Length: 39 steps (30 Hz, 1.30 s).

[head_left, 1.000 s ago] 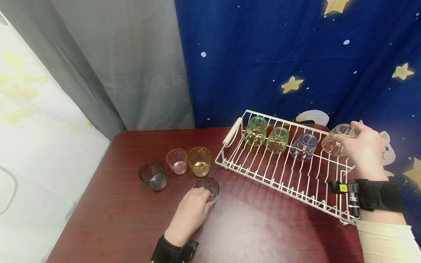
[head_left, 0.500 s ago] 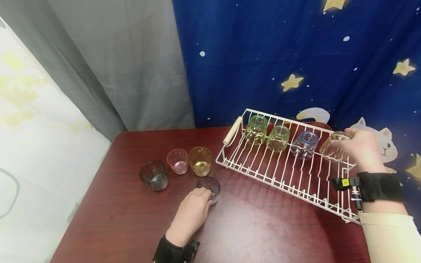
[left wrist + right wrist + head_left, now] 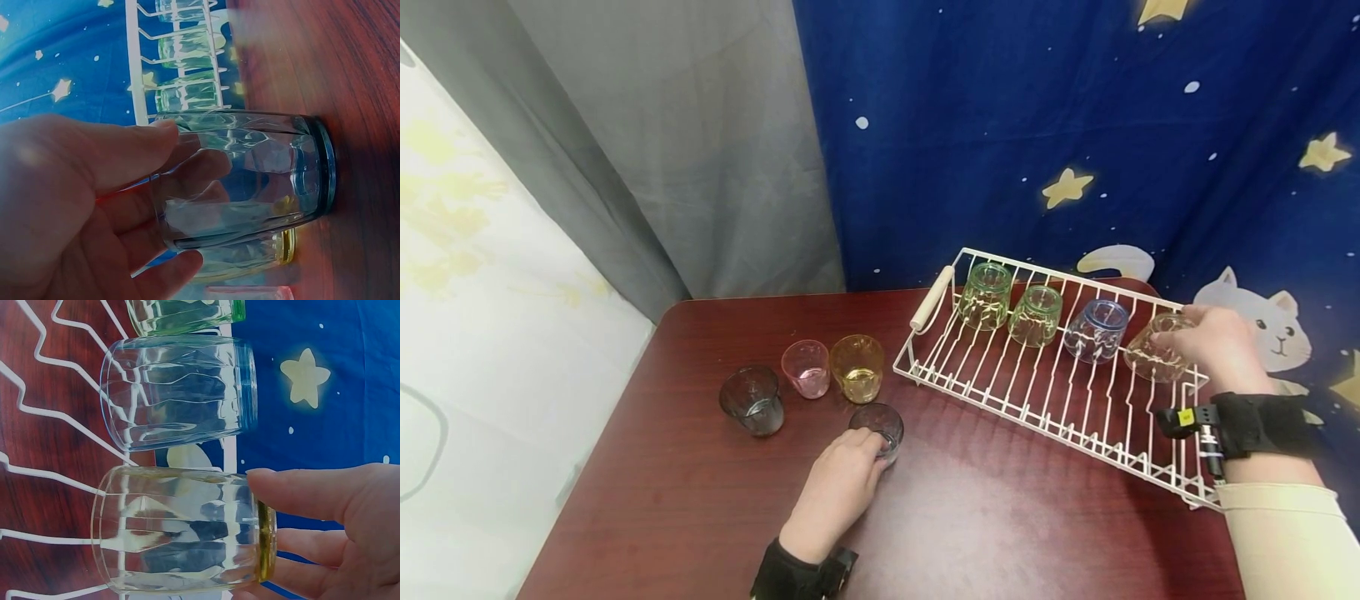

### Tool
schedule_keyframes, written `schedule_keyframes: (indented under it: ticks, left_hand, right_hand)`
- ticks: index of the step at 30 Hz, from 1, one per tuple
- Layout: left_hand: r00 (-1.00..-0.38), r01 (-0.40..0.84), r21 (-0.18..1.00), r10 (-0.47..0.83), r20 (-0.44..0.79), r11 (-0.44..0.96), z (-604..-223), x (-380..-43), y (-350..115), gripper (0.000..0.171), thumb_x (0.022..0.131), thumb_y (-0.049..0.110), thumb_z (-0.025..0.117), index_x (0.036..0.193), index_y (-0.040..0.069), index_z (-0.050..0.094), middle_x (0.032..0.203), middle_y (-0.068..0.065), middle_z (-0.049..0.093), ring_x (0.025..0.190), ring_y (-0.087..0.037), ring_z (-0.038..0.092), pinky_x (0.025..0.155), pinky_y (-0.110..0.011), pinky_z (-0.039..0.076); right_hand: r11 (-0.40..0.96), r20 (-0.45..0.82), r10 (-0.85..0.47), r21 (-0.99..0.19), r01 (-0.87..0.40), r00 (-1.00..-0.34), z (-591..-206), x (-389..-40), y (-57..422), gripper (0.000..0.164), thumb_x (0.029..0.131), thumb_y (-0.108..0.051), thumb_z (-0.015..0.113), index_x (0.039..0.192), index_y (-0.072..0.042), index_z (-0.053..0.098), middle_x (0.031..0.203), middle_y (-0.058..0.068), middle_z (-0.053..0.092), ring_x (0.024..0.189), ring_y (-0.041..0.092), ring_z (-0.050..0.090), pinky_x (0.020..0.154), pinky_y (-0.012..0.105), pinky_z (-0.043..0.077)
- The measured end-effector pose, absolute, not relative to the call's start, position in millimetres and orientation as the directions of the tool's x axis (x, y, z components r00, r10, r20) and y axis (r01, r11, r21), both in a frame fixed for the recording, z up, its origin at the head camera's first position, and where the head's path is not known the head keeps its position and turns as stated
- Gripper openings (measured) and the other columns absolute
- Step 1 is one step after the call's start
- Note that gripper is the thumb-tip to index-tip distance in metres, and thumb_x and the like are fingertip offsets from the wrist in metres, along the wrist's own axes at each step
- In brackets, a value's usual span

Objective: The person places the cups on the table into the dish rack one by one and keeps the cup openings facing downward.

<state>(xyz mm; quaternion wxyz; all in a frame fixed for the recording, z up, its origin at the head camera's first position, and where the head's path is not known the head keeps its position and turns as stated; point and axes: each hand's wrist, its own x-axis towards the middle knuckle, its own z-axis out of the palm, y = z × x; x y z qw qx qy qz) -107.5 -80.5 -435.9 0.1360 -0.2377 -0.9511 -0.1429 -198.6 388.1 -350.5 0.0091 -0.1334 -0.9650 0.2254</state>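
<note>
At the right end of the white wire rack point(image 3: 1037, 423), my right hand point(image 3: 1223, 346) grips a pale amber tumbler point(image 3: 1150, 354) near its base. This tumbler is upside down, and its mouth meets the wires in the right wrist view, with the thumb point(image 3: 294, 490) against the base edge. My left hand point(image 3: 837, 483) holds a smoky grey tumbler point(image 3: 262, 169) by its rim, thumb on one side and fingers on the other. That tumbler stands upright on the table. Beside the amber one, a blue-tinted tumbler point(image 3: 1096, 333) sits inverted in the rack.
Two green tumblers point(image 3: 985, 298) stand inverted farther left in the rack. Upright on the table are a yellow tumbler point(image 3: 857, 371), a pink tumbler point(image 3: 807, 371) and a dark grey tumbler point(image 3: 752, 402). A wooden handle point(image 3: 931, 300) tops the rack's left end. Curtains hang behind the table.
My right hand has lowered the amber tumbler from a tilt above the rack down onto its wires, slightly leftward. The left hand stays on the smoky grey tumbler.
</note>
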Motion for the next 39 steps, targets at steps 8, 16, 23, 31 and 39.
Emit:
schedule_keyframes:
  ticks: [8, 16, 23, 31, 39]
  left_hand:
    - [-0.851, 0.484, 0.193, 0.408, 0.332, 0.853, -437, -107, -80, 0.011, 0.084, 0.018, 0.075, 0.091, 0.014, 0.068, 0.086, 0.003, 0.066, 0.084, -0.016, 0.065, 0.074, -0.032, 0.054]
    - [-0.836, 0.496, 0.162, 0.418, 0.356, 0.853, -439, -108, -80, 0.010, 0.081, 0.018, 0.076, 0.084, 0.015, 0.067, 0.082, 0.003, 0.063, 0.080, -0.016, 0.064, 0.070, -0.032, 0.054]
    - [-0.821, 0.496, 0.170, 0.395, 0.413, 0.852, -440, -109, -81, 0.010, 0.080, 0.019, 0.075, 0.078, 0.016, 0.065, 0.076, 0.004, 0.065, 0.078, -0.015, 0.064, 0.070, -0.031, 0.053]
    - [-0.824, 0.473, 0.154, 0.374, 0.426, 0.867, -441, -109, -85, 0.009, 0.079, 0.016, 0.076, 0.081, 0.017, 0.067, 0.075, 0.004, 0.069, 0.081, -0.015, 0.065, 0.080, -0.033, 0.054]
    - [-0.804, 0.456, 0.166, 0.325, 0.497, 0.874, -441, -110, -89, 0.012, 0.079, 0.013, 0.077, 0.082, 0.014, 0.066, 0.077, 0.001, 0.070, 0.086, -0.016, 0.068, 0.103, -0.041, 0.049]
  right_hand:
    - [0.842, -0.120, 0.268, -0.454, 0.293, -0.956, -353, -201, 389, 0.078, 0.087, -0.028, 0.066, 0.144, 0.013, 0.030, 0.139, 0.048, 0.030, 0.124, 0.065, 0.027, 0.100, 0.073, 0.029]
    - [0.801, -0.198, 0.276, -0.494, 0.339, -0.940, -348, -200, 384, 0.086, 0.088, -0.032, 0.066, 0.149, 0.009, 0.020, 0.141, 0.047, 0.025, 0.122, 0.063, 0.028, 0.085, 0.067, 0.048]
    - [0.840, -0.128, 0.220, -0.480, 0.255, -0.967, -337, -199, 373, 0.087, 0.094, -0.043, 0.057, 0.150, 0.008, 0.016, 0.142, 0.046, 0.027, 0.125, 0.064, 0.027, 0.098, 0.074, 0.032]
    - [0.859, 0.030, 0.158, -0.497, 0.122, -0.987, -324, -190, 332, 0.075, 0.097, -0.046, 0.053, 0.150, 0.003, 0.030, 0.138, 0.040, 0.042, 0.118, 0.054, 0.044, 0.093, 0.069, 0.037]
    - [0.848, 0.322, 0.099, -0.522, -0.089, -0.942, -323, -176, 272, 0.052, 0.091, -0.026, 0.065, 0.136, -0.004, 0.054, 0.138, 0.031, 0.051, 0.125, 0.050, 0.047, 0.097, 0.063, 0.038]
